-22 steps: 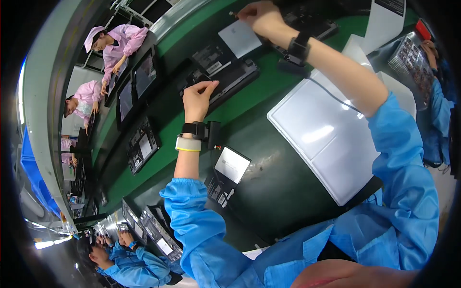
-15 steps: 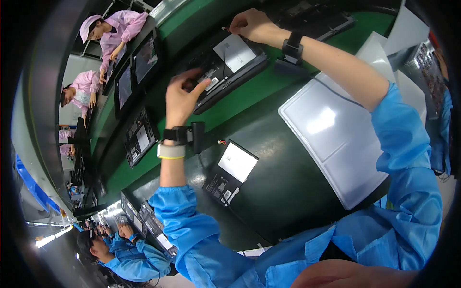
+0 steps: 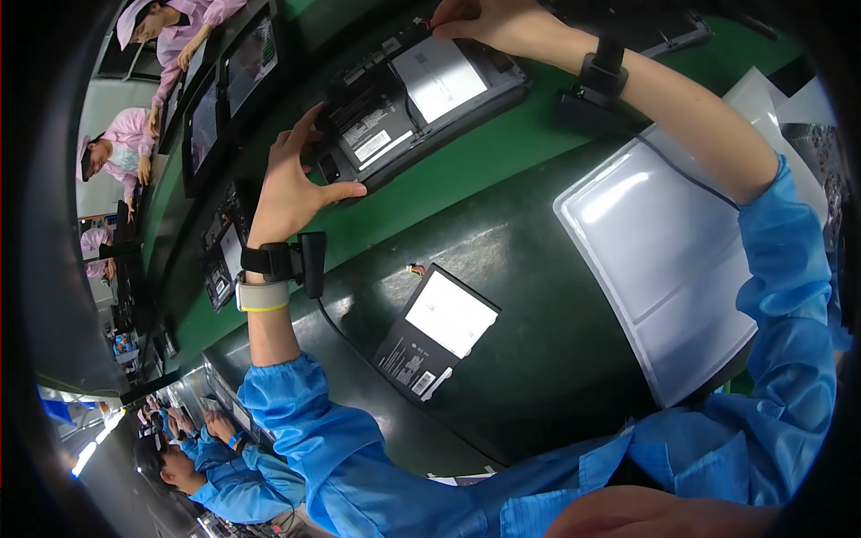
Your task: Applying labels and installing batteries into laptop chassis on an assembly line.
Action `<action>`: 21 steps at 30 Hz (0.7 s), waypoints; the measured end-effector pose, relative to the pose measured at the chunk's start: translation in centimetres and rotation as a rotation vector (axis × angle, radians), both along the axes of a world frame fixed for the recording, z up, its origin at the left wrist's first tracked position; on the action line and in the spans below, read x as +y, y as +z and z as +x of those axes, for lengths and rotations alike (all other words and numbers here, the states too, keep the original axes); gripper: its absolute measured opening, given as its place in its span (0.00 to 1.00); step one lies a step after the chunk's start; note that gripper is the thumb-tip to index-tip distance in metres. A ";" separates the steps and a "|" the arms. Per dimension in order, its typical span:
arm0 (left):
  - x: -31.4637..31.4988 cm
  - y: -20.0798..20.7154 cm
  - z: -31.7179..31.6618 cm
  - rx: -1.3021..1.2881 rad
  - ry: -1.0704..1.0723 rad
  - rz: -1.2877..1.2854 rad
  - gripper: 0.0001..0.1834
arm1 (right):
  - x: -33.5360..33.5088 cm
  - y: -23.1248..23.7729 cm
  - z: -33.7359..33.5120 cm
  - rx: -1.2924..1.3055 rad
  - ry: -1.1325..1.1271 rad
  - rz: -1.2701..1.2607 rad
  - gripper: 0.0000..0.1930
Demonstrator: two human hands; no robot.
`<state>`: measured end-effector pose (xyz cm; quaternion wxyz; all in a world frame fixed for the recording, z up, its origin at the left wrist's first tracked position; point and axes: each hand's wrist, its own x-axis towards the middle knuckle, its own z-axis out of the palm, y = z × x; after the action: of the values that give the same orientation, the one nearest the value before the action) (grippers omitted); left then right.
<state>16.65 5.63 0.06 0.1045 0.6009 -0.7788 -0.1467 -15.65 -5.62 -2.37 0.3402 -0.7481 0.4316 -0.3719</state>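
Observation:
An opened laptop base (image 3: 408, 134) lies on the green strip ahead of me, with a black-and-white battery (image 3: 439, 81) in it. My left hand (image 3: 291, 184) is at the base's left end, fingers and thumb spread around the corner. At the base's far edge, my right hand (image 3: 480, 25) is closed in a pinch on the small coloured battery cable (image 3: 421, 21); its fingertips partly hide the cable end. A second battery (image 3: 439, 327), black with a white label and a short coloured lead, lies on the dark bench nearer to me.
A white plastic tray (image 3: 664, 269) lies at the right. Another opened laptop (image 3: 224, 247) is on the left, with dark screens (image 3: 247, 67) beyond it. People in pink (image 3: 126, 139) work across the line; a person in blue (image 3: 238, 475) sits at the lower left.
My left hand has moved left and down, to the left end of the laptop base. My right hand stays pinched at the cable. The view has shifted a little.

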 end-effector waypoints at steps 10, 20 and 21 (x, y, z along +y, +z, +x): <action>0.1 -0.1 0.3 0.011 0.055 0.054 0.64 | 0.0 -0.7 -0.9 0.067 0.228 -0.049 0.18; -0.6 -0.1 1.2 -0.035 0.039 0.077 0.63 | 1.8 -2.1 -1.1 0.453 0.391 -0.308 0.59; -0.6 -0.1 1.2 -0.046 0.031 0.073 0.63 | 1.8 -2.1 -0.9 0.445 0.397 -0.311 0.59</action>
<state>17.84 4.99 -0.03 0.0670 0.6193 -0.7659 -0.1594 -16.55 -3.84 -4.43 0.1854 -0.9234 0.2791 -0.1874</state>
